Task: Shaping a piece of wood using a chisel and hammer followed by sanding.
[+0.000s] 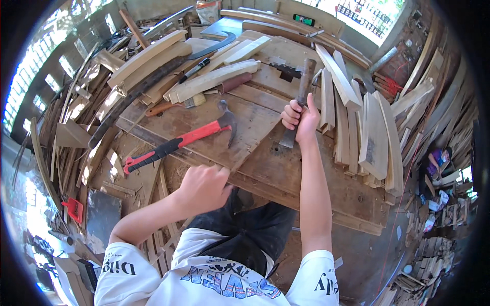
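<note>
My right hand (301,120) is closed around a chisel (305,76), its wooden handle pointing away from me and its flat metal blade angled down over the wooden bench (332,188). Near the front edge of the bench, my left hand (204,187) has its fingers curled under; whatever they hold, if anything, is hidden. A claw hammer (196,135) with a red and black handle lies just beyond it, head to the right. Behind the hammer is a brush (195,100) with a wooden handle. Light wood pieces (214,81) are piled past the brush, with a black marker (194,70) among them.
A long curved blade with a dark handle (135,94) crosses the wood at the left. Several cut wood strips (375,137) line the bench's right side. A green spirit level (303,20) is at the back. Scrap wood (56,158) and a red dustpan (74,209) are off to the left.
</note>
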`<state>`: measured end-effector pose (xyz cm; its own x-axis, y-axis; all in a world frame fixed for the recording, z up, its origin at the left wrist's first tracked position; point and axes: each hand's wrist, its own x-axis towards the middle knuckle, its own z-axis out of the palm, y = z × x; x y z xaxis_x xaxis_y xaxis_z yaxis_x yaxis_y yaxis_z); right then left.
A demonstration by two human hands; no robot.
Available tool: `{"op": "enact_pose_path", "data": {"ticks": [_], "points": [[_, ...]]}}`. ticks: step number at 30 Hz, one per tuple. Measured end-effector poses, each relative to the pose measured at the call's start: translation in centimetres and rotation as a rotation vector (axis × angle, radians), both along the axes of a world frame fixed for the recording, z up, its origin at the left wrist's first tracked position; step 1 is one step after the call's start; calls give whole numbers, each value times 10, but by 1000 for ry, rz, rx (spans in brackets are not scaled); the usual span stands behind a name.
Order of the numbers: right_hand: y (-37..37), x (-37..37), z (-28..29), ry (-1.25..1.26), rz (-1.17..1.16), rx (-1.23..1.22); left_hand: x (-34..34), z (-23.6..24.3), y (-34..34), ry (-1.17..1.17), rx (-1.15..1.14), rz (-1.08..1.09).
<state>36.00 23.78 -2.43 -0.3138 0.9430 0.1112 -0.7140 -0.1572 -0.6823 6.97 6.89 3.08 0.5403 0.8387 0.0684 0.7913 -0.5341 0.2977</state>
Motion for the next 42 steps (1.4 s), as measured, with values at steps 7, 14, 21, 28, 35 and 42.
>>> {"op": "enact_pose_path", "data": {"ticks": [7, 14, 21, 28, 35, 42], "points": [[-3, -3, 3, -14, -38, 29, -54, 2, -36, -435, -498, 148], [-8, -6, 7, -90, -110, -5, -50, 13, -22, -652, -92, 125], [-10, -8, 15, -565, -283, -235, -66, 17, 22, -661, -124, 271], [-33, -34, 34, -2087, -727, -37, -44, -47, -19, -978, -438, 192], [29, -121, 28, -1697, -723, 1247, -49, -49, -32, -1056, -505, 161], [74, -126, 10, -1807, -503, 1281, -77, -52, -54, -1130, -622, 72]]}}
